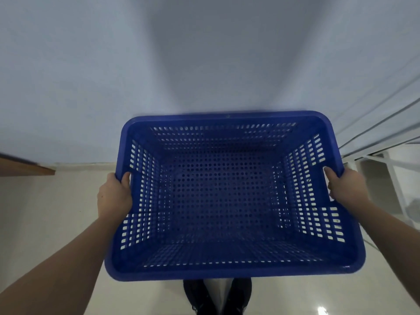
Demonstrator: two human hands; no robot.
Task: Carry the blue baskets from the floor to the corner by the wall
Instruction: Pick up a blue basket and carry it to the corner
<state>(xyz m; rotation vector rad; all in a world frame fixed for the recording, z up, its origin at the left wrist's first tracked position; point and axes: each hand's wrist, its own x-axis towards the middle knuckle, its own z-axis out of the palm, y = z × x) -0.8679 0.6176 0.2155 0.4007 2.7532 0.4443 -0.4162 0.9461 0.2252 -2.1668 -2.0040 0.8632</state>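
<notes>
Both hands carry an empty blue perforated basket (227, 194) facing the wall (204, 53): left hand (114, 194) and right hand (345, 185) each curl round a side rim

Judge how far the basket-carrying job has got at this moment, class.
Done: one blue basket, empty, is off the floor. In hand: left hand and right hand grip its side handles, facing the wall. Left: setting it down. No other baskets show, so the count is unknown.

pale wall (91, 64), glossy floor (45, 212), white rack (386, 160), dark shoes (197, 296)
</notes>
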